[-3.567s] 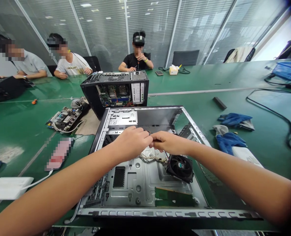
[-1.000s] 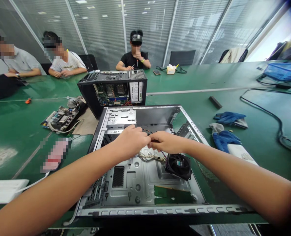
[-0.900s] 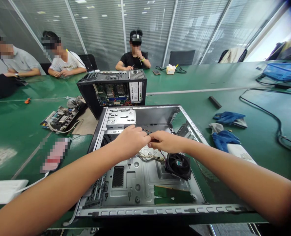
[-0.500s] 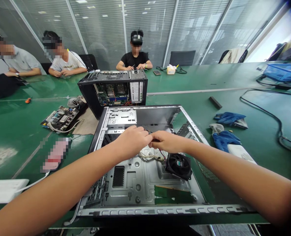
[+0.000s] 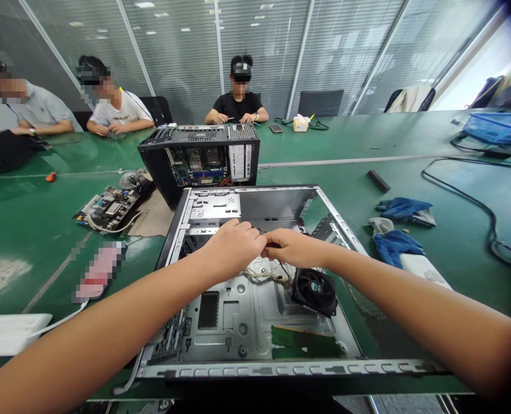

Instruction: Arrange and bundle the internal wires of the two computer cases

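My left hand (image 5: pixel 233 247) and my right hand (image 5: pixel 289 247) meet above the middle of an open computer case (image 5: pixel 255 368) lying flat on the table. Both are closed in a pinch, fingertips almost touching, around a thin dark cable (image 5: pixel 259 231) that mostly hides behind the fingers. A thin wire (image 5: pixel 283 267) runs from beneath my right hand toward a black cooling fan (image 5: pixel 315 291) inside the case. Twisted pale wires (image 5: pixel 262 276) lie under the hands. Green memory modules (image 5: pixel 305 343) rest on the case floor near its front rim.
A second computer tower (image 5: pixel 199 133) stands just behind the case. To the left are a circuit board (image 5: pixel 113 208), a phone (image 5: pixel 100 270) and a white power bank (image 5: pixel 14 333). Blue gloves (image 5: pixel 397 247) and a black cable (image 5: pixel 475 198) lie right. Several people sit across the table.
My hands keep almost the same place and grip above the case. Only a very slight shift of the whole view shows.
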{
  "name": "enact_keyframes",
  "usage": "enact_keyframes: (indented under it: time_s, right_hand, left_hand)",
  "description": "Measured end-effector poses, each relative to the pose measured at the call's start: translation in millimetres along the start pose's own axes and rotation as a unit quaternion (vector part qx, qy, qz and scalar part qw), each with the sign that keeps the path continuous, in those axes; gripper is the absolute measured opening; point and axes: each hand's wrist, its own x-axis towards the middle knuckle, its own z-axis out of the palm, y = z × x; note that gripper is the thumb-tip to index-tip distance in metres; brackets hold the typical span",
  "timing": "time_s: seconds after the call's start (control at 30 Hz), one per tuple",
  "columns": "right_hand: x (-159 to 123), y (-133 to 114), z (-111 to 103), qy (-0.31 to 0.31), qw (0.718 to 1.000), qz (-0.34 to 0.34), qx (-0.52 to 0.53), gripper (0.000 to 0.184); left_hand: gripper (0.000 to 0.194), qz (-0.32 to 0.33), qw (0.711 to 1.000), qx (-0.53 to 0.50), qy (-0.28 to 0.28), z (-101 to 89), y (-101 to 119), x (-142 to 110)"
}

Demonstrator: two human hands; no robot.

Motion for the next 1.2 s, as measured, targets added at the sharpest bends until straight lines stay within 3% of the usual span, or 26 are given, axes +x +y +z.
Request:
enact_keyframes:
  time_s: [0.5, 1.2]
  right_hand:
    - [1, 1, 0, 0.009, 0.998, 0.004, -0.056, 0.009]
    - [-1, 2, 1, -0.003, 0.998, 0.001, -0.066, 0.011]
  left_hand:
    - [0.012, 0.001, 1.000, -0.010, 0.017, 0.1, -1, 0]
    - [0.015, 0.016, 0.998, -0.040, -0.055, 6.8, -2, 1]
